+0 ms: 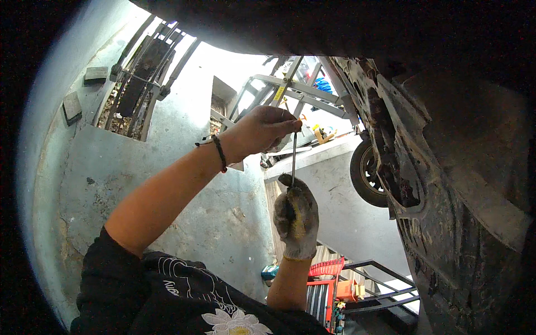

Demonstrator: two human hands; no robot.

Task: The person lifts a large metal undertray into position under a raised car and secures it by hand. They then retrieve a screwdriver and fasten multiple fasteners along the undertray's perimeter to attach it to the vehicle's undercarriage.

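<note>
My left hand (265,129) is bare, with a dark braided bracelet (219,152) at the wrist. Its thumb and fingers pinch the upper end of a thin metal rod (294,153). Lower down, my right hand (297,218), in a dirty grey-and-yellow work glove, is wrapped round the rod's other end. The rod stands nearly upright between the two hands. Whatever part of it lies inside the glove is hidden, so I cannot tell if it has a handle. Anything small between the left fingertips is also too small to make out.
The dirty underside of a vehicle (413,184) fills the right and top, with a wheel (368,173) beyond. A grey metal frame (301,86) stands behind my hands. A red tool cart (321,296) and dark rails (379,285) are low on the right. A grated opening (137,84) lies at left.
</note>
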